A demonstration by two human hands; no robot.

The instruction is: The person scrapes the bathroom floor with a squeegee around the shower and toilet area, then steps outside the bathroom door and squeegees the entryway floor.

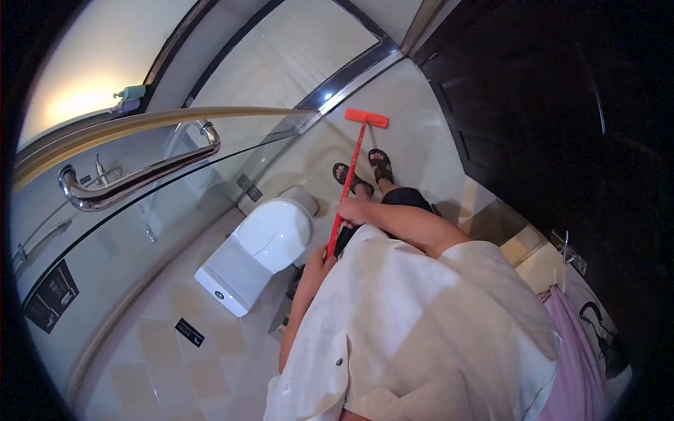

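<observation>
A red pole (357, 151) with a flat red head (366, 118) slants across the tiled floor; the head rests on the floor beyond my sandalled feet. My right hand (353, 210) is wrapped round the middle of the pole. Lower down, close to my shirt, my left hand (320, 262) holds the pole near its lower end in view. The fingers of both hands are partly hidden.
A white toilet (274, 235) stands left of the pole. Further left is a glass panel with a chrome handle (144, 178). A dark door (540, 98) is at the right, with a pink towel (572, 351) and a hair dryer (612, 351) below it.
</observation>
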